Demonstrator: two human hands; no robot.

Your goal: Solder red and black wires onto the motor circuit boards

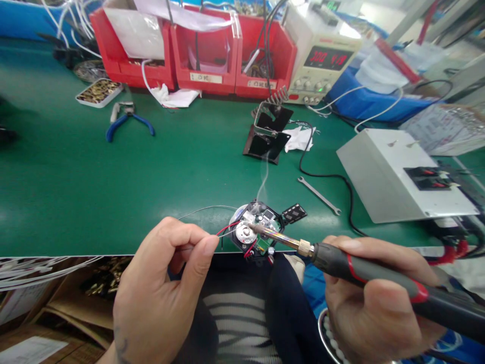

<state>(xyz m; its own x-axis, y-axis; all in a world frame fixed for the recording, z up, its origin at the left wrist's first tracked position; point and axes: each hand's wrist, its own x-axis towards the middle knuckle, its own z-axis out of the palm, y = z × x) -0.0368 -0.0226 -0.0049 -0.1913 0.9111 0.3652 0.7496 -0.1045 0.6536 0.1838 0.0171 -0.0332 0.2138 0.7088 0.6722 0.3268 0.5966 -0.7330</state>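
My left hand [166, 283] is closed in a pinch at the front table edge, on a thin silvery solder wire [227, 233]; a red wire [228, 227] also runs to its fingertips. My right hand [375, 303] wraps round the black and red handle of a soldering iron [352, 263]. The iron's tip touches or nearly touches a small round electronic assembly [271, 233] with a black housing, a green circuit board and a white-silver disc [246, 231]. Smoke [264, 177] rises from the assembly. A small black panel [294, 213] juts out at its right.
Behind stands a black soldering iron stand [267, 134]. A wrench [319, 195] and the iron's cord [346, 187] lie right, before a grey box [401, 172]. Cutters with blue handles [130, 120], a tray of brass parts [99, 93], red bins [204, 76] and a power supply [322, 55] sit farther back.
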